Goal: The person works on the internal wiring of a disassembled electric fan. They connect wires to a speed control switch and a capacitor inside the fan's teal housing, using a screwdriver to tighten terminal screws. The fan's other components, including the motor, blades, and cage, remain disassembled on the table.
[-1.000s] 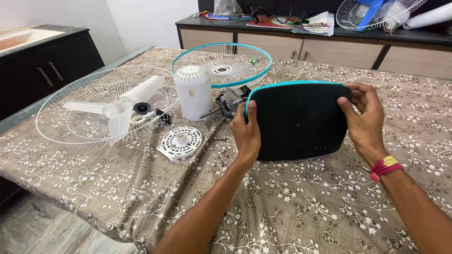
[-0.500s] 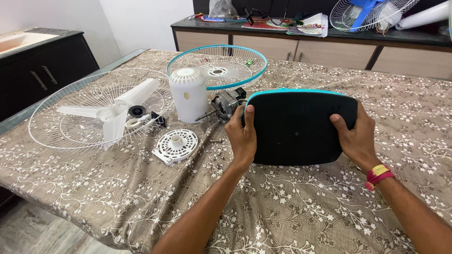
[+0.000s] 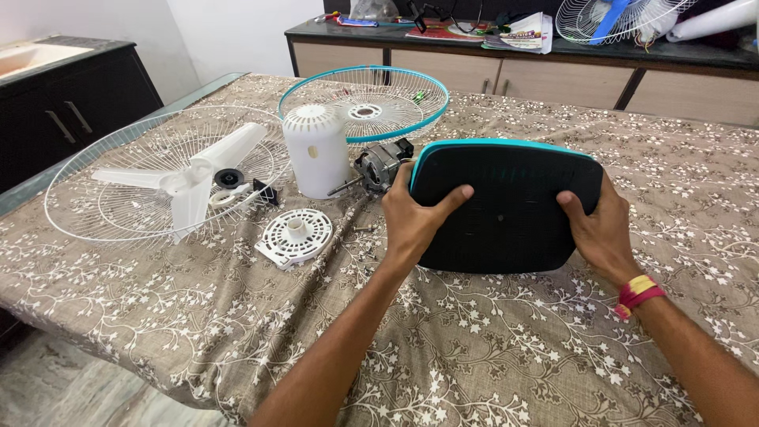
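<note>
Both hands hold a dark fan base [image 3: 510, 209] with a teal rim, its underside turned towards me, tilted up on the cloth-covered table [image 3: 474, 348]. My left hand [image 3: 415, 217] grips its left edge, thumb across the dark face. My right hand [image 3: 605, 229], with a red and yellow band at the wrist, grips the right edge. Just left of the base lies a fan motor [image 3: 379, 168] with its shaft sticking out. A white motor cover [image 3: 316, 150] stands beside it.
A white wire guard [image 3: 103, 213] holds a white three-blade fan blade [image 3: 190, 178] at the left. A teal-rimmed guard [image 3: 371, 103] lies behind. A round white vented plate [image 3: 294, 236] and small dark parts [image 3: 265, 191] lie between them. A counter with another fan [image 3: 609, 20] runs along the back.
The base has come down and slightly right, closer to the table. My right hand slid from its top right corner to lower on its right edge.
</note>
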